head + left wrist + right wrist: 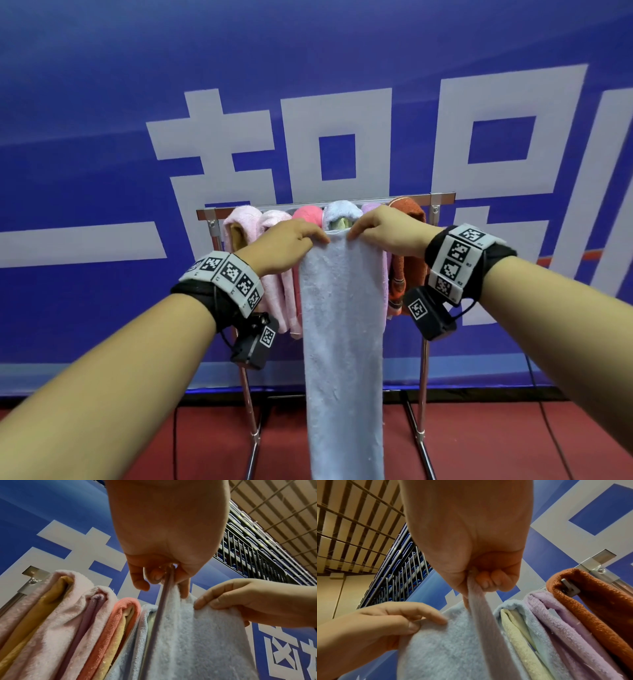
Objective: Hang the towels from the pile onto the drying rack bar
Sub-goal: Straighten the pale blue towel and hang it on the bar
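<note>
A long light blue towel (342,325) hangs straight down in front of the drying rack bar (404,198). My left hand (291,241) pinches its top left corner and my right hand (376,228) pinches its top right corner, just below bar height. In the left wrist view my left hand (161,577) pinches the towel's edge (180,635). The right wrist view has my right hand (479,584) clamped on the same towel (440,649). Several towels hang folded over the bar: pale pink (239,222), coral pink (307,216), light blue (342,210), lilac (371,207) and rust orange (409,212).
The rack stands on metal legs (251,428) on a red floor (513,445), right in front of a blue banner with large white characters (308,102). Black cables (548,421) lie on the floor at the right. The bar is crowded from end to end.
</note>
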Action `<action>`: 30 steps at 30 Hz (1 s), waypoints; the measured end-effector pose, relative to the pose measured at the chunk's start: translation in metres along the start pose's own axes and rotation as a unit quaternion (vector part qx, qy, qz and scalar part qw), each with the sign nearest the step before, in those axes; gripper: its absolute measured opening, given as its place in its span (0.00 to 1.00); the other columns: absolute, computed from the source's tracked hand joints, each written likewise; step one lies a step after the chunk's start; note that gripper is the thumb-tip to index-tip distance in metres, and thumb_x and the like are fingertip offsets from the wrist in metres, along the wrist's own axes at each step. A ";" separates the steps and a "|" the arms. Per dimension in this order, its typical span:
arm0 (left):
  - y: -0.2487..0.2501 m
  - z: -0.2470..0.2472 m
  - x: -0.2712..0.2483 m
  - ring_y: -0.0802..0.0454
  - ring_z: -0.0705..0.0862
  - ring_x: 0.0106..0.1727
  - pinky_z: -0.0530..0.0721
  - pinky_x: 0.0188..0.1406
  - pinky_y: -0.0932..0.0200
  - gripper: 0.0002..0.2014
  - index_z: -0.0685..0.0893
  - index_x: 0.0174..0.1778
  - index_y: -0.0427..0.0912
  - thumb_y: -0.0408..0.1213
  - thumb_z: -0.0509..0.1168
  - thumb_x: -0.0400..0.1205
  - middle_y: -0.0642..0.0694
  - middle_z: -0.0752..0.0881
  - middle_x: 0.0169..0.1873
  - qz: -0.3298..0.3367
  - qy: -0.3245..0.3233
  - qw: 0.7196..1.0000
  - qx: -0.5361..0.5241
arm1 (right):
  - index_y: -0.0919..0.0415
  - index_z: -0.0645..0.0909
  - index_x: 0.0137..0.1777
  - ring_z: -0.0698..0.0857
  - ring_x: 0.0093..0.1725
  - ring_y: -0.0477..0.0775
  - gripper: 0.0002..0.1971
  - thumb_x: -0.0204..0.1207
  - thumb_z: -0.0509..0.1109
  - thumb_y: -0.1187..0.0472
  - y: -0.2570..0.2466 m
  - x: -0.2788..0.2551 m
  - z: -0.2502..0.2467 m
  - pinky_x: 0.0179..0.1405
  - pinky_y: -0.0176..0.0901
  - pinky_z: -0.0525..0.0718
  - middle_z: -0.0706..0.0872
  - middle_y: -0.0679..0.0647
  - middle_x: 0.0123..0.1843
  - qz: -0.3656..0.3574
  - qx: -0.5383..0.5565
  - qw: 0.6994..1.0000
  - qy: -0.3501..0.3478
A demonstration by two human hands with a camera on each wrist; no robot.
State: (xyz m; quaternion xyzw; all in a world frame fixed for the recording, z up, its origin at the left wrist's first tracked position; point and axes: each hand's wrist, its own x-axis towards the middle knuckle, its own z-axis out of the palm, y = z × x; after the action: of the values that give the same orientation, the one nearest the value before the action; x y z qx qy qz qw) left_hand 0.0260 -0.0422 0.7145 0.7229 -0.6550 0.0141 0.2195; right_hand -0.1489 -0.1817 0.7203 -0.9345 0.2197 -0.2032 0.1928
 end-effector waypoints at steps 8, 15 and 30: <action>-0.004 0.008 0.003 0.49 0.69 0.80 0.61 0.79 0.58 0.25 0.78 0.77 0.47 0.29 0.54 0.85 0.47 0.74 0.78 -0.032 -0.018 0.998 0.044 | 0.58 0.87 0.64 0.80 0.26 0.27 0.29 0.74 0.54 0.81 -0.006 -0.007 0.001 0.27 0.20 0.74 0.86 0.47 0.45 -0.017 -0.007 0.997 -0.068; -0.005 0.010 0.004 0.50 0.69 0.80 0.62 0.80 0.57 0.25 0.78 0.76 0.48 0.29 0.52 0.85 0.48 0.74 0.79 -0.038 -0.021 0.999 0.028 | 0.58 0.90 0.56 0.81 0.45 0.47 0.10 0.79 0.70 0.64 0.001 -0.002 0.009 0.50 0.42 0.80 0.87 0.51 0.48 -0.089 -0.114 0.990 -0.001; -0.007 0.018 0.009 0.58 0.81 0.52 0.75 0.50 0.77 0.22 0.85 0.67 0.44 0.25 0.55 0.82 0.52 0.85 0.56 -0.024 0.037 0.996 -0.078 | 0.59 0.87 0.56 0.81 0.48 0.50 0.09 0.82 0.69 0.59 -0.018 -0.002 0.013 0.55 0.53 0.81 0.85 0.48 0.46 -0.137 -0.104 0.985 -0.012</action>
State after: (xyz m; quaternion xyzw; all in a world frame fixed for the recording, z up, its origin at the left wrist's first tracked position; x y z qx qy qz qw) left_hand 0.0291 -0.0562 0.6993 0.7180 -0.6280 -0.0152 0.2996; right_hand -0.1386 -0.1625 0.7166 -0.9731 0.1072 -0.1928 0.0669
